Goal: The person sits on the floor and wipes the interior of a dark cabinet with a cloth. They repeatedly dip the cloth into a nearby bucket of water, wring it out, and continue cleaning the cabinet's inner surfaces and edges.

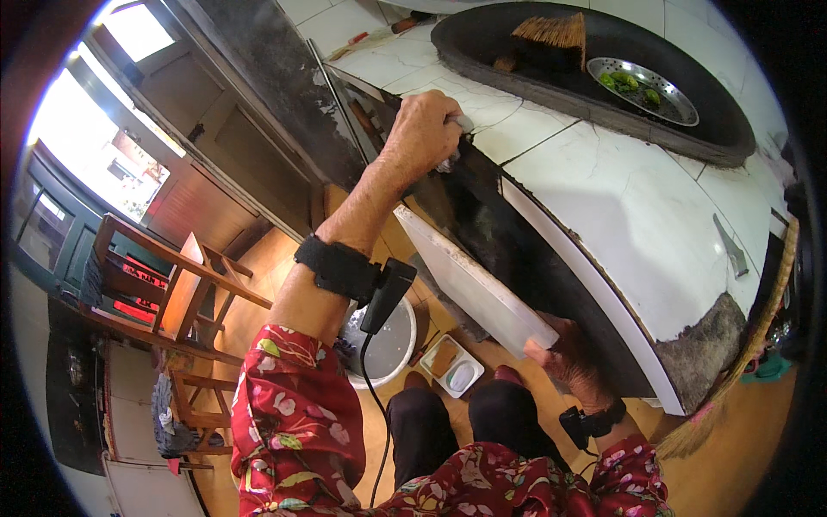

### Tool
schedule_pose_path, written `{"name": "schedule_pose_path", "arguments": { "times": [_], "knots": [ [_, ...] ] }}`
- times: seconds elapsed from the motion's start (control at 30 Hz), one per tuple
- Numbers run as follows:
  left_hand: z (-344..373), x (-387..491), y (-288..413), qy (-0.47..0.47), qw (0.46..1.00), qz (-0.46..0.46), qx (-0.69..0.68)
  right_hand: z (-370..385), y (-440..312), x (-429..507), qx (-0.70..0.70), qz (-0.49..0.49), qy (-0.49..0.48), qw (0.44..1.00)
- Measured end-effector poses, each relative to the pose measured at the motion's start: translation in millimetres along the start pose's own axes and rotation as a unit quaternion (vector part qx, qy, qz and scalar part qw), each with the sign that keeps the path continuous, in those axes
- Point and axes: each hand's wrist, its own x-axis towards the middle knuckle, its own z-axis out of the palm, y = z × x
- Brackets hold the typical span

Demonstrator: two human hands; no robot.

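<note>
My left hand (423,126) is closed around a greyish rag (447,163) at the edge of the white-tiled stove counter (568,187). Part of the rag is hidden by the fingers. Lower down, my right hand (572,358) grips the near end of a white rectangular panel (475,284), thumb on its face. The panel slants in front of the dark, sooty stove front (536,252), and its upper edge looks stained. Its material cannot be told for certain.
A large black wok (471,39) holds a straw brush (552,32) and a perforated metal plate (685,116) with several green vegetables. Below stand a white basin (394,329) and a small tray (457,391) with a sponge. Wooden furniture (194,284) is at left, a broom (762,329) at right.
</note>
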Motion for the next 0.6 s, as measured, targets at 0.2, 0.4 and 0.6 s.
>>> {"name": "schedule_pose_path", "arguments": {
  "times": [0.2, 0.4, 0.6],
  "knots": [
    [-5.7, -36.1, 4.6, 0.028, 0.988, -0.097, -0.115, -3.7, -12.5, -5.4, 0.028, 0.032, -0.010, 0.999],
    [-19.9, -57.4, -34.2, 0.149, 0.919, -0.257, -0.259, 1.2, -7.4, -10.9, 0.058, 0.089, -0.009, 0.994],
    [-33.6, -120.1, -79.2, 0.201, 0.869, -0.343, -0.294, 10.1, 2.2, -2.8, 0.048, 0.037, 0.023, 0.998]
  ]
}}
